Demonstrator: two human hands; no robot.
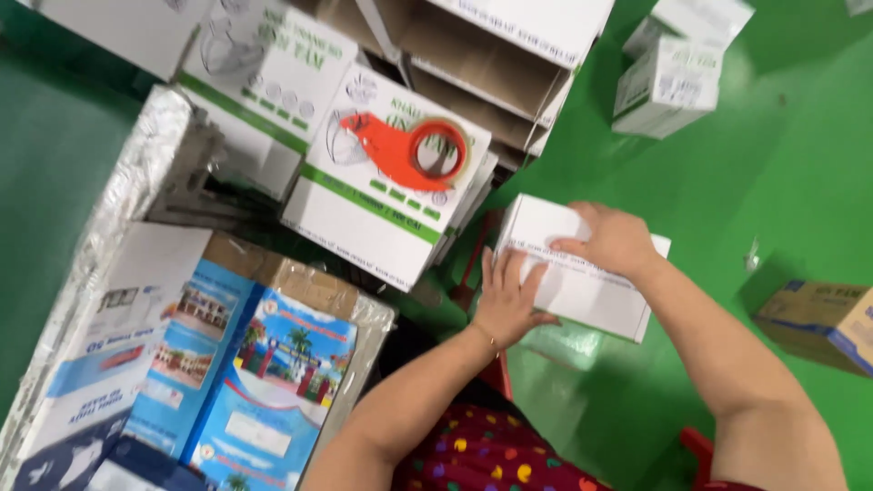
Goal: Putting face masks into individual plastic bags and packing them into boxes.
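1. My left hand [509, 305] lies flat, fingers spread, pressed on the near-left end of the small white carton [582, 273]. No pinch, just palm contact.
2. My right hand [611, 238] rests on the carton's top far edge, fingers curled over it, a loose hold rather than a clamp.
3. The carton sits in front of me, over the green floor [782, 164], just right of the stacked white-and-green boxes [382, 191]. What it rests on I can't tell.
4. Handling, my read: thin cardboard, light, stiff along edges, panels dent if squeezed mid-face. Smooth finish, may slide under a flat palm.
5. Best hold: opposite short ends or corners, not the flap seam.
6. The orange tape dispenser [409, 150] lies on the box stack, near, untouched.
7. Printed blue cartons [264, 382] at my left, apart from both hands.
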